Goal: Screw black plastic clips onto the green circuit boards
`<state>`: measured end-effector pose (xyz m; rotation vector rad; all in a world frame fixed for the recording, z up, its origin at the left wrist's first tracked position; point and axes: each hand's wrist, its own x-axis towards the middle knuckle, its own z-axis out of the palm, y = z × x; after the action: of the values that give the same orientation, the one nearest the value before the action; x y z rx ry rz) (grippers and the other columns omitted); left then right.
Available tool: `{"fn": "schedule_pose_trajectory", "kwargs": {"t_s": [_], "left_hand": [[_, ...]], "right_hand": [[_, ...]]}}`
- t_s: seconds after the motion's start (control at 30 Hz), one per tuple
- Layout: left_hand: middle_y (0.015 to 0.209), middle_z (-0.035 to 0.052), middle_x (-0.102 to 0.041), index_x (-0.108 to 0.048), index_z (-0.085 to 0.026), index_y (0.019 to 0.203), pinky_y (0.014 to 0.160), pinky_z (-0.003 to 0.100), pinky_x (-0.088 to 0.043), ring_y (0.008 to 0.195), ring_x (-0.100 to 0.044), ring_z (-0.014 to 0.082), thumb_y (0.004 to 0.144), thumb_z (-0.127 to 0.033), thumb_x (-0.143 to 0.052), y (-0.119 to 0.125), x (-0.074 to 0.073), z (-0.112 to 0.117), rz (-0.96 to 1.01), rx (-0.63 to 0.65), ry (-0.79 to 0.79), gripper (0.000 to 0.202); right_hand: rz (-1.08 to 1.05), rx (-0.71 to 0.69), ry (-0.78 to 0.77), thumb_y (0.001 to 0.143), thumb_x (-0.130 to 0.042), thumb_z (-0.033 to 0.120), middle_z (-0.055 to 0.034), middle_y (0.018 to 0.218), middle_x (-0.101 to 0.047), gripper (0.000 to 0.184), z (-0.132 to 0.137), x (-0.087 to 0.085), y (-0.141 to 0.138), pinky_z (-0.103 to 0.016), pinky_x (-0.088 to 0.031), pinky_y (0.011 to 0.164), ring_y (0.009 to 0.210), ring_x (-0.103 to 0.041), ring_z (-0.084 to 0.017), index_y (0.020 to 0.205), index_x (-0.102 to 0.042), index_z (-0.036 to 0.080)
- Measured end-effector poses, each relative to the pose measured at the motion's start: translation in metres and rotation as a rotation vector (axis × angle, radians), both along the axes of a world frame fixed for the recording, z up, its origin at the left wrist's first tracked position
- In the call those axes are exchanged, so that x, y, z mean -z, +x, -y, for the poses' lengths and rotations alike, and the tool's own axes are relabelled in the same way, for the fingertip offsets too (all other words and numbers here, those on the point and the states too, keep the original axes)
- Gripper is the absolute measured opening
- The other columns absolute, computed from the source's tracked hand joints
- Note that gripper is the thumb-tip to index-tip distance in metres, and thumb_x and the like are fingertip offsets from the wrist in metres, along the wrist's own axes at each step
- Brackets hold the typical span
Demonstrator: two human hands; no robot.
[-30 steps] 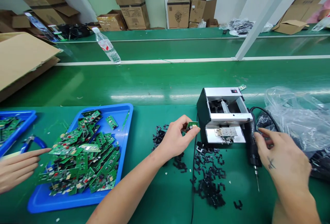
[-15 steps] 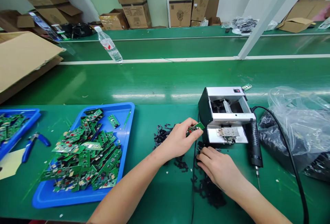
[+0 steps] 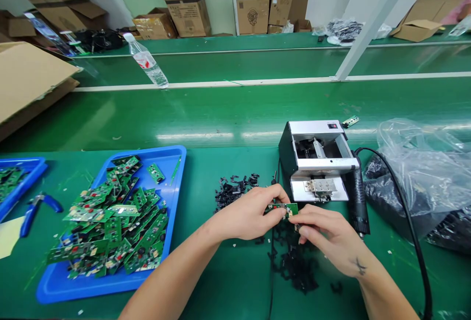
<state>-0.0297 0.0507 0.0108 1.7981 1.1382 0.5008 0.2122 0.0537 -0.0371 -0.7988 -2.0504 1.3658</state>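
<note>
Pinching one green circuit board (image 3: 281, 209), held at both ends by left hand (image 3: 248, 213) and right hand (image 3: 327, 234), both closed on its edges (right hand has just joined left), above the green bench (image 3: 228, 280), just before the silver benchtop machine (image 3: 316, 163).

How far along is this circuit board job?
Hard to judge exactly. Possibly done: the small green board lying by the back corner of the bench machine. In hand: one green circuit board, held by the left hand and right hand. Seemingly left: the heaped boards in the blue tray, near loose black plastic clips.
</note>
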Motion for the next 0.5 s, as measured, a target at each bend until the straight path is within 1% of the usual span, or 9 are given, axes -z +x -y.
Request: {"fn": "schedule_pose_trajectory", "kwargs": {"t_s": [0.07, 0.13, 0.2, 0.27, 0.37, 0.5], "left_hand": [[0.076, -0.0036, -0.061, -0.057, -0.023, 0.098, 0.063, 0.025, -0.041, 0.068, -0.059, 0.0151, 0.096, -0.021, -0.053, 0.0, 0.0, 0.0, -0.007, -0.02, -0.012, 0.006], [0.075, -0.0039, -0.061, -0.057, -0.023, 0.098, 0.064, 0.025, -0.042, 0.068, -0.059, 0.0154, 0.095, -0.021, -0.054, 0.0, 0.001, 0.001, -0.013, -0.034, -0.021, 0.005], [0.075, -0.0037, -0.061, -0.056, -0.023, 0.097, 0.064, 0.025, -0.042, 0.069, -0.06, 0.0157, 0.094, -0.022, -0.056, 0.001, 0.001, 0.002, -0.012, -0.031, -0.024, 0.003], [0.075, -0.0034, -0.061, -0.056, -0.023, 0.096, 0.062, 0.025, -0.042, 0.069, -0.06, 0.0155, 0.094, -0.022, -0.056, 0.002, 0.002, 0.003, -0.003, -0.029, -0.022, 0.002], [0.075, -0.0029, -0.062, -0.057, -0.023, 0.095, 0.06, 0.024, -0.042, 0.068, -0.06, 0.0153, 0.094, -0.022, -0.056, 0.004, 0.003, 0.004, 0.015, -0.04, -0.013, 0.001], [0.079, -0.002, -0.063, -0.057, -0.022, 0.094, 0.062, 0.024, -0.042, 0.073, -0.062, 0.0162, 0.094, -0.021, -0.055, 0.004, 0.004, 0.004, 0.004, -0.043, 0.004, 0.002]], "right_hand": [[-0.017, 0.089, -0.065, 0.096, -0.061, 0.023, -0.0038, 0.092, -0.071, 0.016, -0.001, -0.001, 0.002, -0.023, -0.062, 0.065, 0.072, -0.071, -0.013, 0.105, -0.074, 0.023], [-0.008, 0.19, -0.08, 0.091, -0.068, 0.026, -0.0027, 0.086, -0.074, 0.007, -0.002, -0.001, 0.002, -0.022, -0.063, 0.067, 0.073, -0.072, -0.015, 0.093, -0.074, 0.022], [0.014, 0.257, -0.061, 0.089, -0.07, 0.028, -0.0024, 0.082, -0.075, 0.008, -0.003, 0.0, 0.0, -0.021, -0.063, 0.069, 0.072, -0.073, -0.015, 0.085, -0.072, 0.021], [0.044, 0.286, -0.027, 0.089, -0.07, 0.029, -0.0025, 0.082, -0.077, 0.01, -0.003, 0.002, -0.001, -0.022, -0.064, 0.07, 0.073, -0.074, -0.016, 0.084, -0.072, 0.021], [0.086, 0.293, 0.024, 0.091, -0.068, 0.031, -0.0016, 0.08, -0.077, 0.012, -0.002, 0.004, -0.003, -0.023, -0.063, 0.069, 0.07, -0.074, -0.016, 0.084, -0.073, 0.022], [0.129, 0.305, 0.101, 0.092, -0.068, 0.031, 0.0, 0.079, -0.076, 0.011, -0.001, 0.009, -0.003, -0.023, -0.061, 0.068, 0.069, -0.072, -0.015, 0.086, -0.072, 0.023]]}}
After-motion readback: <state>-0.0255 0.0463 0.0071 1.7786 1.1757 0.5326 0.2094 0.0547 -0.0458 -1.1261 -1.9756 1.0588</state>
